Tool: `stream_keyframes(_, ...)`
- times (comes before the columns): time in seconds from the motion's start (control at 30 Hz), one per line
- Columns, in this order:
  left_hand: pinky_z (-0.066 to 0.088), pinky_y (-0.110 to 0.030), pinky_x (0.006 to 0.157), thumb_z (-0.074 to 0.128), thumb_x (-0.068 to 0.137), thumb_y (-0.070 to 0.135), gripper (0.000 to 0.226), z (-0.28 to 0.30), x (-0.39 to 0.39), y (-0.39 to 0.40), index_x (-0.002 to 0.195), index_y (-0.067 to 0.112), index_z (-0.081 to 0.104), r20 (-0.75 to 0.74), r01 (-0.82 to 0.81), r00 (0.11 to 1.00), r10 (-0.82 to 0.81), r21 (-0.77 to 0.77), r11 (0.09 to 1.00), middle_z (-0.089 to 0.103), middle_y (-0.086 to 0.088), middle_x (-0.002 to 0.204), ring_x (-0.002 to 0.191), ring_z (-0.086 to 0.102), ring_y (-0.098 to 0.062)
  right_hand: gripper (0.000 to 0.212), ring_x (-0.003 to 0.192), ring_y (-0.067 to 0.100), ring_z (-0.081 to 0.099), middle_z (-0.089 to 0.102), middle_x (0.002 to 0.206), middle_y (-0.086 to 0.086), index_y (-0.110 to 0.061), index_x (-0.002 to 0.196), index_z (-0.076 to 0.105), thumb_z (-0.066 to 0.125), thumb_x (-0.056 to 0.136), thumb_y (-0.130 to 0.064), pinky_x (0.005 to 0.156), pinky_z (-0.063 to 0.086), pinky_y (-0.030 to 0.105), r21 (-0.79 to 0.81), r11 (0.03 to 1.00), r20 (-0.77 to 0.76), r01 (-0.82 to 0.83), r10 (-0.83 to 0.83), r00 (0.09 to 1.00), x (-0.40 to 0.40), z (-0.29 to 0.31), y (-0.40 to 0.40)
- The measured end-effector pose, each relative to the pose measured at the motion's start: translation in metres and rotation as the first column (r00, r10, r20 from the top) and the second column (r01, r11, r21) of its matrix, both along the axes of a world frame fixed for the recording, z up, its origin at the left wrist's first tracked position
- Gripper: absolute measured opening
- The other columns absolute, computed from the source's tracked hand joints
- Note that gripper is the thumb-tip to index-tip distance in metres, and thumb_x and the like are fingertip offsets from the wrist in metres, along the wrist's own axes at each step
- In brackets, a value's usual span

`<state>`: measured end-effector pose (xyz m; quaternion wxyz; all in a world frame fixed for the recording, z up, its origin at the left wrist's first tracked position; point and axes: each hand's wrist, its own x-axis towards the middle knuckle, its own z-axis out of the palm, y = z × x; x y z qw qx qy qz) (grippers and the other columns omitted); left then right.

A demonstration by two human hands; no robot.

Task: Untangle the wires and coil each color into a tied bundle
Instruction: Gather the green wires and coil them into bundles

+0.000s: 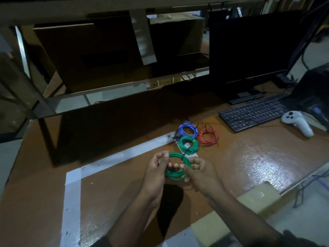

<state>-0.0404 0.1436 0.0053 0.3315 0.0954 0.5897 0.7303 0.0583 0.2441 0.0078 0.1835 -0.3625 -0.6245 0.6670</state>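
A coil of green wire (178,158) is held above the brown table between both hands. My left hand (156,172) grips its left side and my right hand (199,171) pinches its right side. A thin black tie (185,152) sticks up from the top of the coil. Behind it on the table lie three coiled bundles: a second green bundle (189,145), a blue bundle (187,130) and a red bundle (208,137), close together.
White tape (73,193) marks a rectangle on the table. A black keyboard (252,112), a dark monitor (252,49) and a white controller (296,122) stand at the right. A metal shelf frame (114,90) with cardboard boxes rises behind.
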Motion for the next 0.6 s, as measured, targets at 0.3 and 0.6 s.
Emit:
stream_keyframes(0.3, 0.046, -0.059, 0.11, 0.045, 0.109, 0.019, 0.026, -0.013, 0.0, 0.016, 0.12, 0.009, 0.067, 0.201, 0.041, 0.979, -0.038, -0.009, 0.999, 0.063, -0.018, 0.107, 0.101, 0.061, -0.033, 0.014, 0.073, 0.017, 0.074, 0.078, 0.085, 0.005, -0.01, 0.103, 0.068, 0.07, 0.095, -0.022, 0.061, 0.058, 0.027, -0.084, 0.995, 0.067, 0.045, -0.039, 0.997, 0.007, -0.016, 0.009)
stream_keyframes(0.6, 0.059, -0.029, 0.087, 0.056, 0.106, 0.019, 0.014, -0.012, 0.0, 0.033, 0.119, 0.019, 0.061, 0.145, 0.242, 0.96, -0.238, -0.013, 0.97, 0.076, -0.002, 0.113, 0.091, 0.075, -0.005, 0.015, 0.077, 0.03, 0.077, 0.078, 0.088, 0.013, -0.006, 0.103, 0.068, 0.073, 0.094, -0.017, 0.081, 0.062, 0.055, -0.038, 0.95, 0.135, 0.31, -0.303, 0.943, 0.004, -0.027, 0.049)
